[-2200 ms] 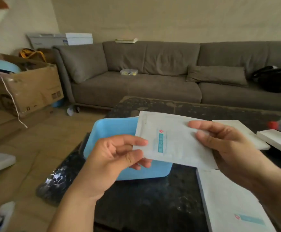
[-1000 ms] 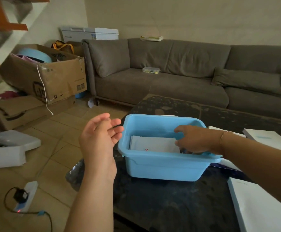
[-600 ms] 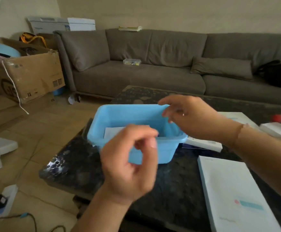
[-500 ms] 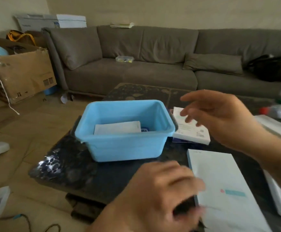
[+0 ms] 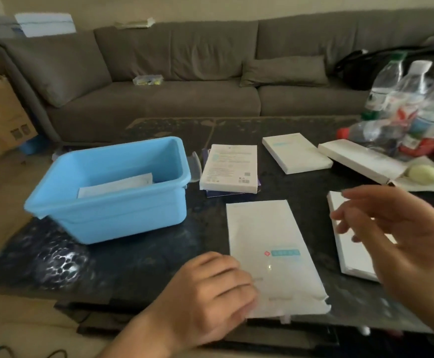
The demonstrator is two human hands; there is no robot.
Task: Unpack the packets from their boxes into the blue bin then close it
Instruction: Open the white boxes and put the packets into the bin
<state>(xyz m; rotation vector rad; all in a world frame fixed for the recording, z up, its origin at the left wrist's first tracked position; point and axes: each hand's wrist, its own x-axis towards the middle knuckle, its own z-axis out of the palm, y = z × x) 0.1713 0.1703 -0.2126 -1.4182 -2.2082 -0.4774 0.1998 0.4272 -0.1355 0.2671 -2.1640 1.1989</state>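
Left hand (image 5: 205, 293) has dropped onto the flat white box (image 5: 270, 254).

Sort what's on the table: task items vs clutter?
Job: blue bin, packet already in it, nearest white box under the left hand, four other white boxes, e.g..

Clutter: plastic bottles, pale round lump on a wrapper, sofa.

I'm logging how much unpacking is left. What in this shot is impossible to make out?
- Blue bin: its near wall hides how many packets lie inside.
- Nearest box: printing blurred; contents unseen.
- Left hand: blur hides whether it grips the box.
- Right hand: motion-blurred, covers another box.
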